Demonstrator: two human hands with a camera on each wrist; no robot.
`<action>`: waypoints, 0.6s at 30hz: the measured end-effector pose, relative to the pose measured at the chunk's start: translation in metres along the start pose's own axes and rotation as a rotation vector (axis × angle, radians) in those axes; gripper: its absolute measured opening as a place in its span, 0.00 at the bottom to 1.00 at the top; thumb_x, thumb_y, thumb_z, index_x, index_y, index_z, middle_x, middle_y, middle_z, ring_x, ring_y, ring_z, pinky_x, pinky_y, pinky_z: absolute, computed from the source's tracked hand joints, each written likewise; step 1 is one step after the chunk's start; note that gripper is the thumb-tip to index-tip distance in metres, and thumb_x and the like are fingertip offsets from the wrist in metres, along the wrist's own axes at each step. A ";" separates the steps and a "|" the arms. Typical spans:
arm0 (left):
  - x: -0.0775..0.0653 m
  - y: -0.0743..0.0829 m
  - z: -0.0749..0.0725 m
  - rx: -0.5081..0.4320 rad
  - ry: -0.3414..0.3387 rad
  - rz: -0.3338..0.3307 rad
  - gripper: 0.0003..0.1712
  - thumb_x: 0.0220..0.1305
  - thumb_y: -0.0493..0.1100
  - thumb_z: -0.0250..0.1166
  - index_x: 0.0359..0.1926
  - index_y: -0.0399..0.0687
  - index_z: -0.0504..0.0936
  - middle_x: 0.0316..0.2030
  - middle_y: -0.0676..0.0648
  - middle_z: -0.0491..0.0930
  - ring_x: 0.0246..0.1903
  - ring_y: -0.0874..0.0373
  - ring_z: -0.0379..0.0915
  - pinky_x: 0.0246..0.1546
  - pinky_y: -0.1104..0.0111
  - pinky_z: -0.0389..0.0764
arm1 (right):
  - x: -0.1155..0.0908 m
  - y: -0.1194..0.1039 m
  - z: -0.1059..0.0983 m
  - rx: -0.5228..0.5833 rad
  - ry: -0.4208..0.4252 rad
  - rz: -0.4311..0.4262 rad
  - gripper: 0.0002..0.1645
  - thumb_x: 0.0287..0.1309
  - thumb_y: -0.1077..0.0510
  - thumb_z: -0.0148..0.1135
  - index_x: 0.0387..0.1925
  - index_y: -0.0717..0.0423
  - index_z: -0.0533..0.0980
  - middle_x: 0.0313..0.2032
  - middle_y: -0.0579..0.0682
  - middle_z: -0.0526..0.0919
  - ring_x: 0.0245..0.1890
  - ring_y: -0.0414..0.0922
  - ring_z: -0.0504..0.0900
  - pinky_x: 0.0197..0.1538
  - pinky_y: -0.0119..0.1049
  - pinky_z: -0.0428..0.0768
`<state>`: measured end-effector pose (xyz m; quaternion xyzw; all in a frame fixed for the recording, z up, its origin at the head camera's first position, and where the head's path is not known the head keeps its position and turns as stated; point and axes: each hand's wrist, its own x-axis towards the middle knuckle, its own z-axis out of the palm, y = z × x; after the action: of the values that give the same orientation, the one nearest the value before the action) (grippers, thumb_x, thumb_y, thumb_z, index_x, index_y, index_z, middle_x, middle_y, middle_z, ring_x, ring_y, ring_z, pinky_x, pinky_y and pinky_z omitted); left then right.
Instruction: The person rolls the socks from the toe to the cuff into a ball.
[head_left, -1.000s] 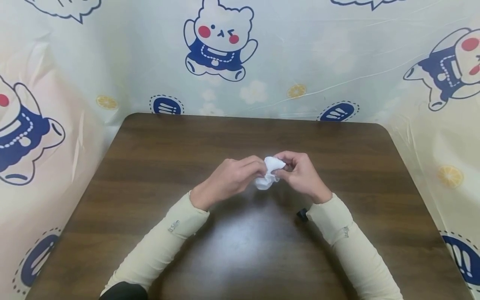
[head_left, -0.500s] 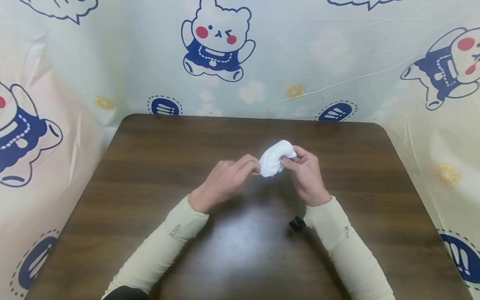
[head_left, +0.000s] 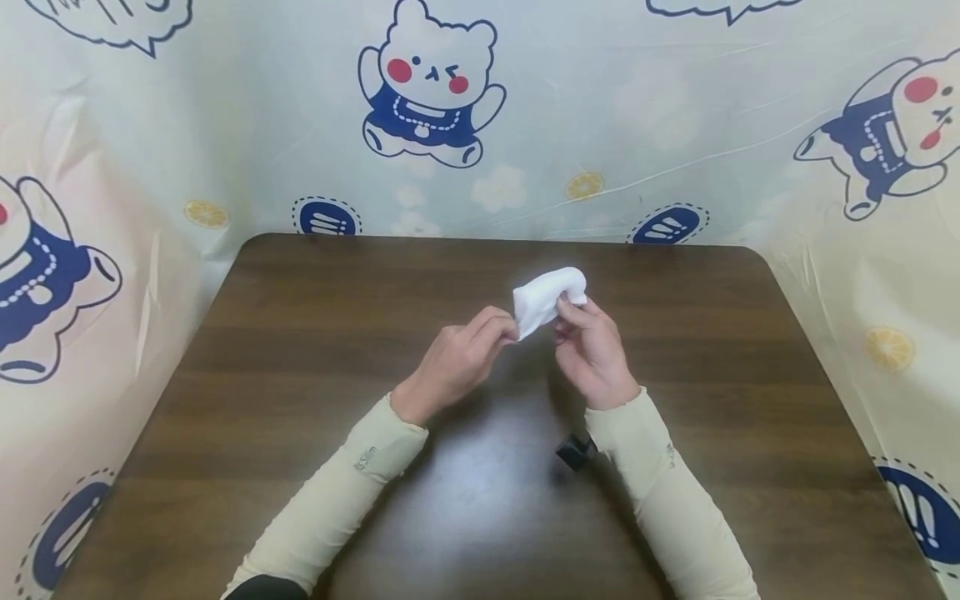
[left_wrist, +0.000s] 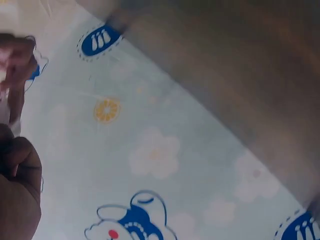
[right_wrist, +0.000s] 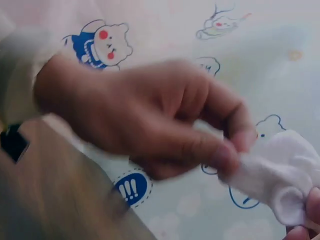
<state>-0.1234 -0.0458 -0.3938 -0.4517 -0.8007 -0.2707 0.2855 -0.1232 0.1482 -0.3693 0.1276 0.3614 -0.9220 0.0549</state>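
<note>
A white sock (head_left: 543, 296) is stretched between my two hands above the table. My left hand (head_left: 461, 358) pinches its left, straight-edged end between thumb and fingers. The right hand (head_left: 596, 354) grips it near the other end, thumb on the near side, and the rounded tip bends over those fingers. From the right wrist, the left hand (right_wrist: 160, 115) shows large, holding the narrow end of the sock (right_wrist: 280, 182), while right fingertips (right_wrist: 312, 207) show at the lower right edge. The left wrist view has dark, blurred hands at its left border.
The brown wooden table (head_left: 337, 292) lies beneath both hands. A printed cloth backdrop (head_left: 570, 92) with cartoon bears closes off the back and sides. A small black block (head_left: 576, 452) sits at the right cuff.
The sock goes from bunched up to drawn out lengthwise, and is lifted toward the back of the table. Both hands hold it throughout; the right hand has turned and moved slightly left lately.
</note>
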 end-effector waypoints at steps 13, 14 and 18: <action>0.015 -0.008 -0.023 -0.180 0.237 -0.177 0.08 0.54 0.28 0.74 0.35 0.37 0.85 0.31 0.45 0.83 0.26 0.56 0.76 0.26 0.67 0.79 | -0.001 -0.018 -0.012 -0.546 -0.122 -0.199 0.18 0.59 0.67 0.70 0.52 0.64 0.81 0.48 0.54 0.86 0.50 0.49 0.84 0.55 0.37 0.78; 0.017 -0.008 -0.027 -0.218 0.234 -0.230 0.06 0.56 0.30 0.74 0.35 0.38 0.85 0.30 0.47 0.82 0.24 0.57 0.74 0.24 0.67 0.77 | 0.000 -0.021 -0.013 -0.617 -0.143 -0.218 0.19 0.59 0.66 0.71 0.52 0.65 0.81 0.49 0.55 0.86 0.50 0.50 0.84 0.54 0.37 0.79; 0.027 -0.005 -0.038 -0.390 0.057 -0.489 0.11 0.59 0.43 0.74 0.42 0.44 0.87 0.34 0.51 0.83 0.29 0.59 0.74 0.28 0.63 0.77 | 0.000 -0.026 -0.014 -0.810 -0.265 -0.273 0.19 0.56 0.65 0.73 0.50 0.65 0.82 0.45 0.57 0.87 0.41 0.52 0.85 0.45 0.38 0.83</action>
<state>-0.1310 -0.0588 -0.3496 -0.2843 -0.8102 -0.4923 0.1425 -0.1259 0.1773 -0.3624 -0.0724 0.6968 -0.7132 0.0244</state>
